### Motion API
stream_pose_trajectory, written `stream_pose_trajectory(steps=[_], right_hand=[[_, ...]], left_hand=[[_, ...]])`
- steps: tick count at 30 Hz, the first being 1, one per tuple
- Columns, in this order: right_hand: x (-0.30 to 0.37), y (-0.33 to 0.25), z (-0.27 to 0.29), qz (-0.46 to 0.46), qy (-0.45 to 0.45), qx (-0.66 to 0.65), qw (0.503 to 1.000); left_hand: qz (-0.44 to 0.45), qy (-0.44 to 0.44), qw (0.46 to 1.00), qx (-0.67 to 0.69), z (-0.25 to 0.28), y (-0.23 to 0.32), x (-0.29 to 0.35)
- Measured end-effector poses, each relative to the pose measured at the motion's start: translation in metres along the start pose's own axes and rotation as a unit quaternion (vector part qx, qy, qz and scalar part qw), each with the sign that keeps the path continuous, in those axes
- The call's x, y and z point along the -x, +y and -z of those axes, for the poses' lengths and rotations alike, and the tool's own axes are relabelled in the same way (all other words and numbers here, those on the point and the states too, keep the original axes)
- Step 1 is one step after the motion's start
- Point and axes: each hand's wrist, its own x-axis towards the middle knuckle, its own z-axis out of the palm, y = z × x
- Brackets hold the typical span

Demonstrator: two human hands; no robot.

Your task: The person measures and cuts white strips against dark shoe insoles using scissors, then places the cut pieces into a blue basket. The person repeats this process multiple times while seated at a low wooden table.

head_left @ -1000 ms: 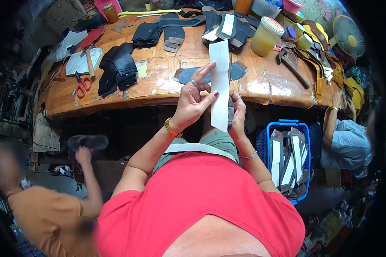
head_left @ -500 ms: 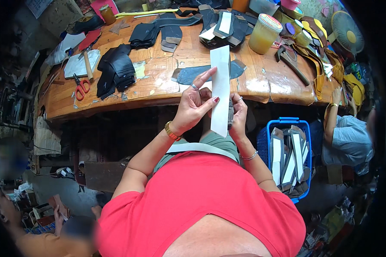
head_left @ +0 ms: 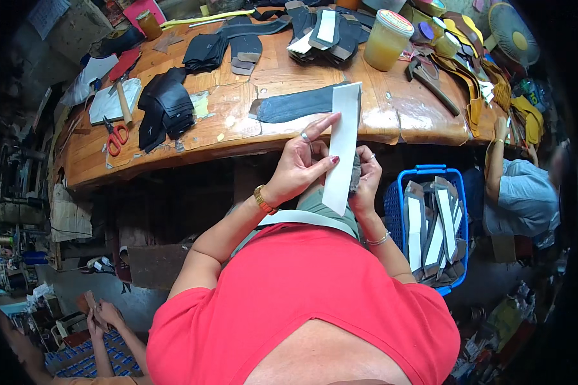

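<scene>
Far left, bottom corner: a co-worker's hands (head_left: 99,316) w/ a small brown piece between them, over a blue mat (head_left: 87,362). Up on the wooden bench (head_left: 250,138) I see red-handled scissors (head_left: 114,136) near the left end, a hammer (head_left: 123,99) lying across a grey sheet just above them, then a stack of black cut pieces (head_left: 164,109) a bit to the right.

Centre, below the bench edge: my left hand (head_left: 300,165) is mostly open, fingers spread, thumb and forefinger tips pressed against the left edge of the white strip (head_left: 341,146); ring on one finger, gold watch at the wrist. The white strip stands nearly upright, slightly tilted, top end overlapping the bench edge in view, lower end down by my lap. Behind its top lies a dark grey sole-shaped piece (head_left: 295,106) flat on the bench.

My right hand (head_left: 364,183) is curled closed on the strip's right edge, also gripping a dark piece (head_left: 355,179) tucked behind the strip; can't tell what that piece is exactly.

Further right: yellowish lidded jar (head_left: 388,40) on the bench top, tan leather straps (head_left: 472,83) trailing off the right end. Below, just beside my right elbow, a blue plastic basket (head_left: 392,205) holds upright dark and white strips. Far right, a seated person in a light blue shirt (head_left: 520,196).
</scene>
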Motion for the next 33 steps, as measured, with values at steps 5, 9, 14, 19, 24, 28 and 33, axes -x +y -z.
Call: stream_pose_trajectory(steps=[5, 9, 14, 19, 24, 28, 33], right_hand=[[0.019, 0.007, 0.022, -0.02, 0.034, 0.0, 0.999], [0.022, 0.011, 0.035, -0.036, 0.058, -0.013, 0.998], [0.015, 0.004, 0.032, -0.002, 0.09, -0.006, 0.996], [0.012, 0.0, 0.042, -0.024, 0.121, 0.006, 0.992], [-0.057, -0.025, 0.107, 0.119, 0.143, 0.359, 0.915], [-0.108, -0.04, 0.153, 0.091, 0.133, 0.633, 0.757], [-0.139, -0.031, 0.156, 0.112, 0.092, 0.679, 0.72]], left_hand=[[0.056, -0.032, 0.998, 0.024, -0.006, -0.018, 0.001], [0.073, -0.06, 0.995, 0.029, -0.012, -0.025, 0.0], [0.074, -0.08, 0.994, 0.023, -0.017, -0.028, 0.002], [0.098, -0.088, 0.991, 0.021, -0.007, -0.022, 0.003], [0.128, -0.062, 0.99, 0.009, 0.03, -0.012, 0.006], [0.132, -0.026, 0.991, 0.023, 0.05, -0.003, 0.005], [0.126, 0.028, 0.99, 0.054, 0.057, 0.011, 0.006]])
